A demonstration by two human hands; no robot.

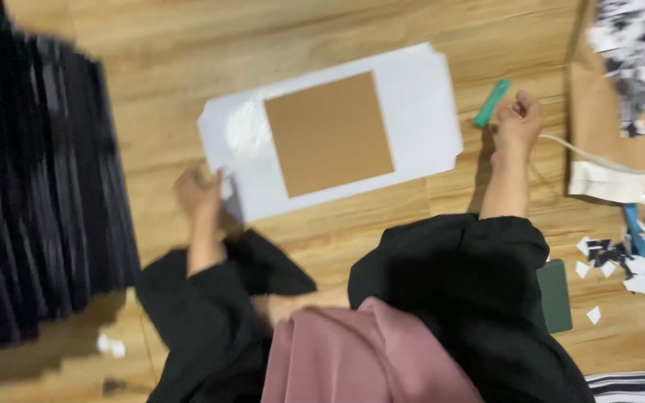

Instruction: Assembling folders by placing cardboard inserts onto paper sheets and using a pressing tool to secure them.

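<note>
Head view: left hand point(197, 190) fingers pinch the white sheet point(419, 104) at its near-left corner; brown card point(328, 133) lies centred on it. Right hand point(518, 123), curled closed, seemingly grips a green tool point(492, 102) on the wooden floor point(151, 52)

A wooden floor point(188, 45) carries a white sheet point(427, 112), paper scraps point(636, 261) and a green tool point(492, 103).

floor point(188, 45): we see wood-grain boards, smooth with a soft sheen
white sheet point(419, 104): we read it as paper, partly glossy
brown panel point(329, 133): matt card, it seems to us
sleeves point(479, 269): we see matt black cloth
green tool point(492, 103): we take it for smooth plastic
</note>
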